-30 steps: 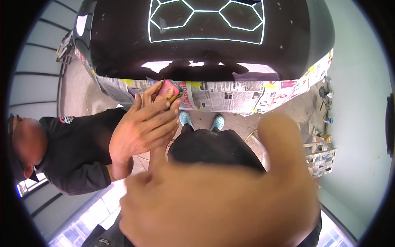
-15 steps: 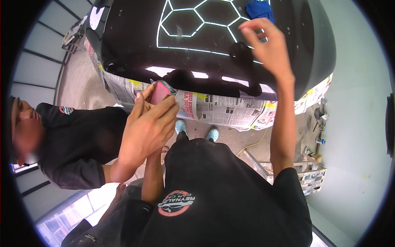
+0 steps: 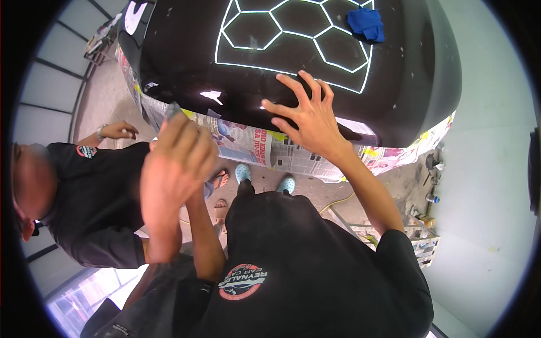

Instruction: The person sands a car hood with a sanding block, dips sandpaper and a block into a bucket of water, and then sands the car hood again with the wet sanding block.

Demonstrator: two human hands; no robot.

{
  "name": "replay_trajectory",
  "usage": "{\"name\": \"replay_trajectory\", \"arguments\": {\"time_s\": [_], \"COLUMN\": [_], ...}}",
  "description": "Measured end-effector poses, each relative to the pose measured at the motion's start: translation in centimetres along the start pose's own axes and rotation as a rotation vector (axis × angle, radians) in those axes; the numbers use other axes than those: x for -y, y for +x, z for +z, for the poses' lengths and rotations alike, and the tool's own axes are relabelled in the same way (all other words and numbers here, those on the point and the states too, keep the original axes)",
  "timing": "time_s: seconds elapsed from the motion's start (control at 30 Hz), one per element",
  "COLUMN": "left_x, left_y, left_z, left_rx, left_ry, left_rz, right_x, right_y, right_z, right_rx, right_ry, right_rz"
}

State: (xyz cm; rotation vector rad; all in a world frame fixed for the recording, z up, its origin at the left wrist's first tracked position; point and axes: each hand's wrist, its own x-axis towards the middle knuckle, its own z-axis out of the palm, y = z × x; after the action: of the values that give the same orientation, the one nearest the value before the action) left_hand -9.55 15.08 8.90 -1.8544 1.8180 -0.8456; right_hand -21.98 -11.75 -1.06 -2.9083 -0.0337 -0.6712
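My right hand [image 3: 310, 118] is spread over the glossy black car panel [image 3: 186, 39], its fingertips by the lower edge of a white hexagon-line pattern [image 3: 304, 17]. Whether it touches the surface is unclear. Nothing is in its fingers. My left forearm [image 3: 204, 239] rises from the lower edge. A co-worker's large, motion-blurred hand [image 3: 177, 163] covers my left hand, so its fingers and any hold are hidden. A small dark grey piece [image 3: 172, 110] juts above the co-worker's curled fingers; who grips it I cannot tell.
A blue cloth [image 3: 365, 24] lies on the panel's far right. Newspaper masking [image 3: 293, 153] with yellow tape lines its near edge. The co-worker [image 3: 96, 191] stands close on my left, other hand [image 3: 119, 130] by the car. At right are a low slatted rack [image 3: 422, 242] and a pale wall [image 3: 490, 129].
My right hand has swung left and down from near the blue cloth, fingers now spread. The co-worker's hand has shifted left, and the pink-faced block seen between the hands is hidden now.
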Motion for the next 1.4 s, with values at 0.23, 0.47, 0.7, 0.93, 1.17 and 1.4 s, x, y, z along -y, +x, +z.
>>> {"name": "replay_trajectory", "arguments": {"time_s": [0.23, 0.47, 0.7, 0.93, 1.17, 1.4], "left_x": [-4.8, -7.0, -15.3, -27.4, -40.3, -44.7], "left_y": [0.0, -2.2, -4.3, -9.1, -16.9, -18.5], "left_z": [8.0, 8.9, 11.9, 17.7, 22.8, 22.8], "left_rx": [-1.366, -1.122, -0.133, 0.645, 0.594, 0.642], "left_ry": [-1.426, -1.624, -1.884, -1.590, -1.589, -1.591], "left_rz": [-1.181, -1.507, -1.348, -0.997, -1.365, -1.560], "right_x": [0.0, 1.0, -3.1, -11.3, -16.1, -15.7], "right_y": [1.7, -0.5, -0.5, -2.3, -2.7, -4.2], "right_z": [0.5, 0.0, -2.6, -4.8, -5.0, -5.0], "right_rx": [-0.103, -0.032, -0.278, -0.469, -0.598, -0.555], "right_ry": [0.021, 0.128, 0.120, -0.018, -0.060, -0.128], "right_rz": [0.109, 0.024, 0.216, 0.332, 0.474, 0.445]}}
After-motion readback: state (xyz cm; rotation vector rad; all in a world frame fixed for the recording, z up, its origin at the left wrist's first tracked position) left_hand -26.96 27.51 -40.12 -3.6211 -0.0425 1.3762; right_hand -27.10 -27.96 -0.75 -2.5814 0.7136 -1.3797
